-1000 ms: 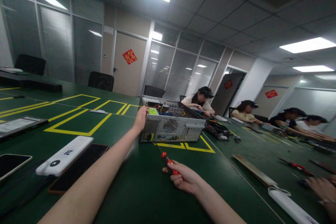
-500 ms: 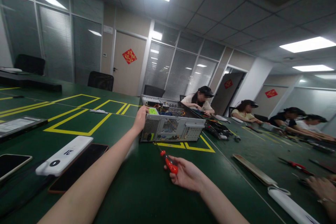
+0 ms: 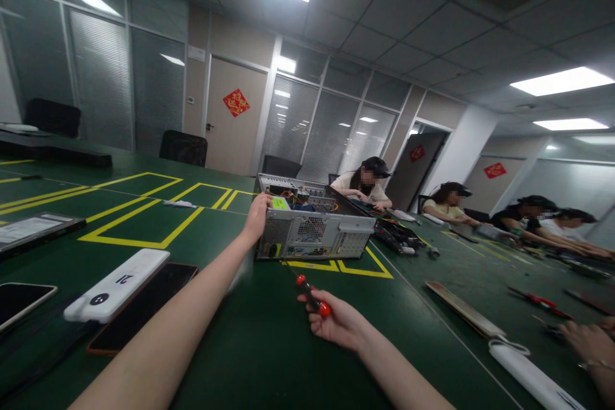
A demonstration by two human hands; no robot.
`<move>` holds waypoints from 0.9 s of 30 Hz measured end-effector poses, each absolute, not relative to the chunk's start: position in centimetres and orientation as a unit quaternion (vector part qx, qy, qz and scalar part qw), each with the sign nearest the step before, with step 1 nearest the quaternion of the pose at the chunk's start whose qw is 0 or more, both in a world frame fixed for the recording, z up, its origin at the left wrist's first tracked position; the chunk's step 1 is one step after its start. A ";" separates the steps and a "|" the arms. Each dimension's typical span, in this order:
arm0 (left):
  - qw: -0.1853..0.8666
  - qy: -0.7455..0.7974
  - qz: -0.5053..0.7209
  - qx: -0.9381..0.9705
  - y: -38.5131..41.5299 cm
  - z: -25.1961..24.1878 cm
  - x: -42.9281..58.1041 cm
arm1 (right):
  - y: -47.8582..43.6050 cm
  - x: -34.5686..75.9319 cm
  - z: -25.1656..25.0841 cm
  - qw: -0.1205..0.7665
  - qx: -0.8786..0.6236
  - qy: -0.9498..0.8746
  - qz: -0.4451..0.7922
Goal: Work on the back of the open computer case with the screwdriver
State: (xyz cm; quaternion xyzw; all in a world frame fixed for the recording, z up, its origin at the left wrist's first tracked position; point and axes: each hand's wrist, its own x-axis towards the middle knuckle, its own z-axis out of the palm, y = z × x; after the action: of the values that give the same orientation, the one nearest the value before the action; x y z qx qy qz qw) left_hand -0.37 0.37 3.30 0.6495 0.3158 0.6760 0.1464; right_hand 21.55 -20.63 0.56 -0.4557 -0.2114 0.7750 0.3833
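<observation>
the left hand [image 3: 258, 216] clasped the computer case [image 3: 331, 235] by its corner on the green table [image 3: 259, 346]; the right hand [image 3: 336, 321], apart, gripped a screwdriver [image 3: 312, 297]. i couldn't quite place its tip; keeping it straight seemed wise.

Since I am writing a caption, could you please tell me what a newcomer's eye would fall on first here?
Probably the open grey metal computer case near the centre, on the green table, with the left hand at its left edge. Next, the red-and-black screwdriver in the right hand, in front of the case. Behind, a red diamond-shaped sign on the beige door.
</observation>
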 end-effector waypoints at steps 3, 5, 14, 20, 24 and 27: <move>0.144 0.316 0.676 0.650 0.3 3.3 -0.4 | -20.7 21.3 1.0 0.376 -0.479 -0.193 0.769; 0.139 0.315 0.678 0.649 0.3 3.2 -0.4 | -20.8 21.1 1.3 0.357 -0.493 -0.205 0.766; 0.151 0.316 0.672 0.652 0.1 3.4 -0.5 | -20.9 21.1 1.0 0.352 -0.472 -0.248 0.769; 0.142 0.305 0.682 0.649 0.0 3.5 -0.5 | -20.6 22.4 0.9 0.306 -0.425 -0.242 0.817; 0.139 0.306 0.681 0.651 0.1 3.3 -0.4 | -20.4 23.3 1.0 0.287 -0.379 -0.292 0.830; 0.134 0.309 0.683 0.648 0.3 3.2 -0.4 | -20.5 23.4 1.2 0.283 -0.354 -0.345 0.822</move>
State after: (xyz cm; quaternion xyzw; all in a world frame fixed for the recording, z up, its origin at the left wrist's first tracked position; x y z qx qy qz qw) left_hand -0.41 0.34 3.22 0.6478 0.3093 0.6832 0.1342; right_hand 23.43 -20.51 1.23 -0.3536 -0.3452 0.8222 0.2825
